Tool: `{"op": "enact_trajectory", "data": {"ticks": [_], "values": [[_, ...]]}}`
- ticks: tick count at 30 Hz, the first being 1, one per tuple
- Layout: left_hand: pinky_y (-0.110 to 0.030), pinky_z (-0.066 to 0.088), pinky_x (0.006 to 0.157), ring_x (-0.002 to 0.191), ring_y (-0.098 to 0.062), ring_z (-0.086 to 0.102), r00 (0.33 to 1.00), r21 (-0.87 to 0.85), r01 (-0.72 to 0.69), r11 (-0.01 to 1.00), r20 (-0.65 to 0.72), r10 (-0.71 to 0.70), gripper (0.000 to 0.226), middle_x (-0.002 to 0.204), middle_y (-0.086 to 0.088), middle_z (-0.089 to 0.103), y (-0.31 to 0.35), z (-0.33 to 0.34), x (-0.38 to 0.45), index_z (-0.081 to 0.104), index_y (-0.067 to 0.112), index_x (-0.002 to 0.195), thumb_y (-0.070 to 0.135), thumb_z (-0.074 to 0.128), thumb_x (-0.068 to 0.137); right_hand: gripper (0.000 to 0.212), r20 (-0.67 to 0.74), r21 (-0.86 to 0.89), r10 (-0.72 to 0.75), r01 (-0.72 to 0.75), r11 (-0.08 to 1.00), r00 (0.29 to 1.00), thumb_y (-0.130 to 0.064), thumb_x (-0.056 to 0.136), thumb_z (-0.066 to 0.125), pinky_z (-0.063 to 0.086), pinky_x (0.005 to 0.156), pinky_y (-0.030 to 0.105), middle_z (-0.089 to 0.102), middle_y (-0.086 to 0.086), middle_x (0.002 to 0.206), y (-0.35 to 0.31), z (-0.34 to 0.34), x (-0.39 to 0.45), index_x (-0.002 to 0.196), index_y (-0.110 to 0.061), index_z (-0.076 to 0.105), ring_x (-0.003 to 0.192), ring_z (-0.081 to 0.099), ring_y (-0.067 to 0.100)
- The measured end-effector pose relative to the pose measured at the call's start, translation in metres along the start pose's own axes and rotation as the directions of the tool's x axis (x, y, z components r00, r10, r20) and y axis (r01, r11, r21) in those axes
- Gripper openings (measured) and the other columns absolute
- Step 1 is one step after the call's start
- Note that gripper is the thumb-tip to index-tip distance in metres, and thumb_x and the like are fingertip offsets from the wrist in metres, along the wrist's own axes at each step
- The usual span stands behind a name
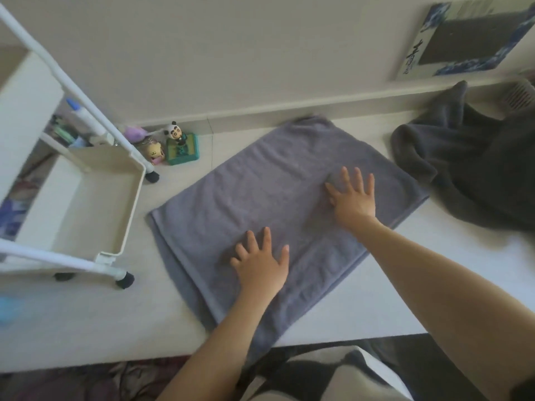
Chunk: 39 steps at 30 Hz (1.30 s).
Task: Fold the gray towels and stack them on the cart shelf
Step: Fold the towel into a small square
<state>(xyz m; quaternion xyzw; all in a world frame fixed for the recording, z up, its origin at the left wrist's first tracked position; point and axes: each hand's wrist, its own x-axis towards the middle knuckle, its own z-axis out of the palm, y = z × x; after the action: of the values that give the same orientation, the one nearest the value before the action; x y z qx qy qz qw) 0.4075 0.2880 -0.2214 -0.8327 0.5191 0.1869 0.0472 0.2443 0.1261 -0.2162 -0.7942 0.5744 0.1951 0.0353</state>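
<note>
Gray towel (278, 204) lies half-folded under flat left hand (262, 263) and right hand (351, 198); cart shelf (86, 204) unstacked, dark towel (463, 163) crumpled at the desk's far right.

A single wide-angle camera sits on the person's head, looking forward and steeply down. It is close over the pale counter (376, 299), with both forearms reaching in from the bottom edge. The wall lies along the top of the view, a white cart (86, 198) at the left, and straight lines bend near the edges.
</note>
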Motion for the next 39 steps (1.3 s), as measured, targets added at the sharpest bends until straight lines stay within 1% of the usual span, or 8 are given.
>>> {"op": "enact_trajectory", "data": {"ticks": [5,12,15,17,20,27,33,39], "values": [[-0.045,0.024,0.107,0.136,-0.033,0.029,0.973,-0.148,-0.161,0.976,-0.189,0.132,0.061,0.154,-0.011,0.028,-0.016,-0.002,0.018,0.036,0.022,0.145,0.044,0.028,0.089,0.074,-0.066,0.256,-0.165,0.177,0.950,0.984,-0.064,0.084,-0.008,-0.013,0.115,0.044,-0.012,0.002,0.158,-0.058,0.025,-0.059,0.150,-0.032,0.000,0.145,-0.013,0.025],[-0.038,-0.007,0.117,0.146,-0.018,0.002,0.923,-0.045,-0.365,0.930,-0.146,0.355,0.066,0.158,-0.002,0.003,-0.084,0.022,0.022,0.019,0.025,0.150,0.052,0.012,0.091,0.072,-0.089,0.210,-0.196,0.211,0.955,0.977,-0.067,0.077,-0.024,-0.013,0.114,0.043,-0.013,-0.008,0.153,-0.045,0.061,-0.078,0.143,-0.041,-0.012,0.146,-0.008,0.021],[-0.042,0.020,0.115,0.138,-0.025,0.034,0.900,-0.203,-0.406,0.891,-0.259,0.351,0.052,0.149,-0.013,0.038,-0.107,0.019,0.023,0.053,0.014,0.134,0.038,0.032,0.093,0.066,-0.165,0.293,-0.172,0.215,0.932,0.971,-0.053,0.086,0.012,0.022,0.111,0.054,0.028,0.005,0.153,-0.063,0.049,-0.085,0.145,-0.030,0.032,0.136,0.031,0.035],[-0.041,0.035,0.106,0.125,-0.025,0.048,0.880,-0.242,-0.428,0.871,-0.331,0.341,0.042,0.134,-0.011,0.055,-0.122,0.015,0.022,0.067,0.015,0.118,0.032,0.040,0.091,0.045,-0.346,0.384,-0.264,0.392,0.836,0.900,-0.042,0.083,0.039,0.049,0.084,0.046,0.063,0.009,0.111,-0.085,0.045,-0.094,0.117,-0.022,0.062,0.097,0.057,0.035],[-0.033,0.046,0.086,0.093,-0.016,0.060,0.861,-0.312,-0.450,0.837,-0.400,0.314,0.028,0.098,0.000,0.067,-0.150,0.003,0.019,0.074,0.019,0.089,0.024,0.048,0.081,0.032,-0.419,0.406,-0.492,0.643,0.650,0.763,-0.048,0.081,0.048,0.037,0.071,0.029,0.063,-0.006,0.082,-0.132,0.043,-0.111,0.095,-0.028,0.069,0.079,0.055,0.023],[0.003,0.028,0.089,0.102,0.003,0.050,0.921,-0.479,-0.376,0.793,-0.102,0.375,0.020,0.110,0.002,0.064,-0.173,-0.027,0.017,0.077,0.011,0.089,0.017,0.060,0.081,0.065,-0.220,0.320,-0.680,0.711,0.627,0.699,-0.073,0.063,0.062,0.015,0.089,0.031,0.045,-0.002,0.111,-0.185,0.042,-0.117,0.112,-0.030,0.058,0.105,0.029,0.018],[-0.012,0.029,0.099,0.118,0.001,0.043,0.910,-0.548,-0.280,0.788,0.111,0.400,0.014,0.124,0.013,0.052,-0.183,-0.033,0.018,0.075,0.017,0.097,0.017,0.064,0.088,0.035,-0.345,0.402,-0.578,0.673,0.621,0.739,-0.059,0.066,0.054,0.027,0.074,0.035,0.056,-0.003,0.085,-0.198,0.050,-0.119,0.081,-0.030,0.066,0.086,0.031,0.014],[-0.020,0.029,0.107,0.124,0.000,0.041,0.854,-0.567,-0.227,0.792,0.276,0.442,0.019,0.128,0.014,0.044,-0.182,-0.043,0.021,0.073,0.034,0.095,0.039,0.074,0.077,0.021,-0.248,0.659,-0.502,0.524,0.539,0.828,-0.035,0.078,0.071,0.024,0.084,0.023,0.061,-0.007,0.097,-0.188,0.036,-0.117,0.093,-0.020,0.069,0.098,0.044,0.012]]}}
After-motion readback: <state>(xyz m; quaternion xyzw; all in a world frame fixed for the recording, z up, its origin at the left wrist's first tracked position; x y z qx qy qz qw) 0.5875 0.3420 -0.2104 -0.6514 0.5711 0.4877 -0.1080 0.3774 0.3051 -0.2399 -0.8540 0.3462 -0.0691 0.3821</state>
